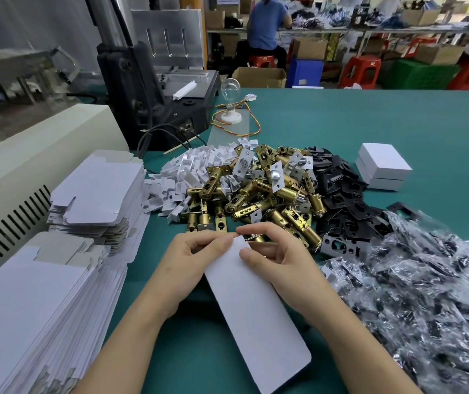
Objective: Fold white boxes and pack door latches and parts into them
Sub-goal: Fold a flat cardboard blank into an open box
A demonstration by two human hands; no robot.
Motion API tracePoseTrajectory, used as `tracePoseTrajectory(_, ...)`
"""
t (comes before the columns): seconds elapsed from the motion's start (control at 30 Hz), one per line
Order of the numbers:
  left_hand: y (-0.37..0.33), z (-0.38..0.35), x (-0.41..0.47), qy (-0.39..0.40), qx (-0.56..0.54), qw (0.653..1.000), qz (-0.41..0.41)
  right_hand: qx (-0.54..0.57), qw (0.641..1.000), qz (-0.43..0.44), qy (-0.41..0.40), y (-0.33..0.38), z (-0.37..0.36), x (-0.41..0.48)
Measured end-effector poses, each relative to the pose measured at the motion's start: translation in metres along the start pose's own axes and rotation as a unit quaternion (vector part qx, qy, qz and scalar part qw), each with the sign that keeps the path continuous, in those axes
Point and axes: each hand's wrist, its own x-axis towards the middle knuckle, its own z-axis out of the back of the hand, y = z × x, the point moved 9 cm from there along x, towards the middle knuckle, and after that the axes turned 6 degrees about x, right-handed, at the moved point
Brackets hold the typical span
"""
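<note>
Pinching the far end of a flat white box blank between left hand and right hand, lower centre of frame. Running lengthwise from centre down to the lower edge, leaning slightly right. Pointing the far end at the latch pile. Leaving bare worktop along both long edges.
</note>
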Motion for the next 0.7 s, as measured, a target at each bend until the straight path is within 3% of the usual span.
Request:
tracePoseTrajectory(0.43, -0.011, -0.011, -0.002, 0.026, 0.036, 0.998, -0.05, -0.021, 0.997, 0.034, -0.073, 0.005, 0.016, 0.002)
tracePoseTrajectory(0.57, -0.008, -0.003, 0.0, -0.026, 0.005, 0.999, -0.033, -0.022, 0.992, 0.037, -0.119, 0.003, 0.027, 0.003)
tracePoseTrajectory(0.7, -0.012, -0.006, -0.002, -0.011, 0.018, 0.998, -0.055, -0.029, 0.989, 0.038, -0.138, 0.002, 0.03, 0.001)
